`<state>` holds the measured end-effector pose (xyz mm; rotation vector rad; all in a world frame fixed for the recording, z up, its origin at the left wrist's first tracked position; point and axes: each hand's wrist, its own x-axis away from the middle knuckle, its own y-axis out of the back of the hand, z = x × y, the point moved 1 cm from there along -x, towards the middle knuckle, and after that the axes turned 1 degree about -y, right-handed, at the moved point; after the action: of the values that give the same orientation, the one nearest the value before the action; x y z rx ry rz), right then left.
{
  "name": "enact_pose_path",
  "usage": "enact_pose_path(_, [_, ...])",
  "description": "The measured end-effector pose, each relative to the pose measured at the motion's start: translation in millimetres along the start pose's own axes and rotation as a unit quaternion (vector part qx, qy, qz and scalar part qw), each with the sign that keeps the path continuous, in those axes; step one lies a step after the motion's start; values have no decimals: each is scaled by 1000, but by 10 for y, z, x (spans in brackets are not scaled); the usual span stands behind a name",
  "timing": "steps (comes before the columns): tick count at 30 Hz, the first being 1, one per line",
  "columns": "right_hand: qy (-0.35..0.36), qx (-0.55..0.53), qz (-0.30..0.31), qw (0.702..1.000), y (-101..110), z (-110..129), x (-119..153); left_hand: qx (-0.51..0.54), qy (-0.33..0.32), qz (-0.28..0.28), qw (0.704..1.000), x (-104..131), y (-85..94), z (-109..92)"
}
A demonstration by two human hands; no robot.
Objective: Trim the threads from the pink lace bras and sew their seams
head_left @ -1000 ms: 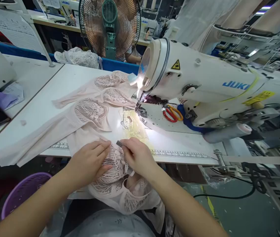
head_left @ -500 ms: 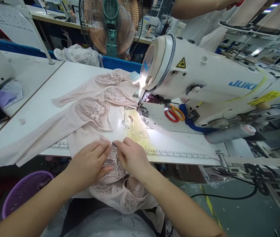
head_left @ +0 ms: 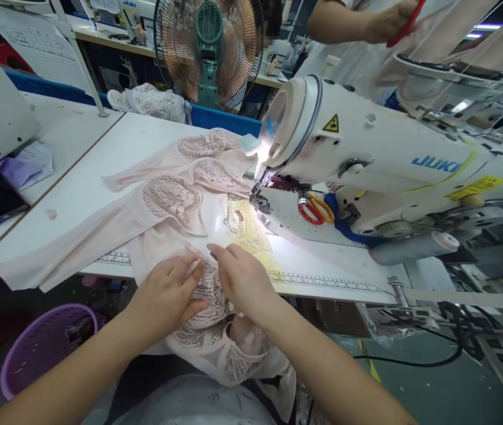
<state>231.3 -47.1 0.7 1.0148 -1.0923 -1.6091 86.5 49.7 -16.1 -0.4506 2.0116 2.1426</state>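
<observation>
My left hand (head_left: 166, 296) is closed on the edge of a pale pink lace bra (head_left: 209, 310) that hangs over the table's front edge onto my lap. Close beside it, my right hand (head_left: 246, 283) is closed around a small dark metal tool (head_left: 212, 254); only its tip shows at the fingertips, so its kind is unclear. More pale pink lace bras (head_left: 169, 203) lie joined in a row on the white table, running back to the needle area of the sewing machine (head_left: 349, 139).
Red and orange-handled scissors (head_left: 316, 209) lie on the machine bed. Yellowish tape (head_left: 249, 227) and a printed ruler (head_left: 322, 280) mark the tabletop. A purple basket (head_left: 41, 330) stands below left, and a fan (head_left: 209, 53) behind. Another person's hand (head_left: 393, 22) holds something red at the back.
My right hand has drawn slightly up and away from my left, the dark tool tip moving with it. The whole view has shifted a little. The other person's hand has come lower into view.
</observation>
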Motion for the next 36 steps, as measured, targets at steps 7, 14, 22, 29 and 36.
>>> enact_pose_path(7, [12,78,25,997,-63,97,-199,31,5,-80,996,94,-98,-44])
enact_pose_path(14, [17,121,70,990,-30,269,-292,67,1,-136,989,125,-184,-26])
enact_pose_path(22, [-212,199,-100,952,380,-491,-376,26,-9,-144,989,132,-194,8])
enact_pose_path(29, [-230,218,-302,899,760,-1034,461,27,-22,-137,990,187,-169,74])
enact_pose_path(36, [-243,28,-208,947,741,-913,1161,9,-46,-121,992,185,-150,96])
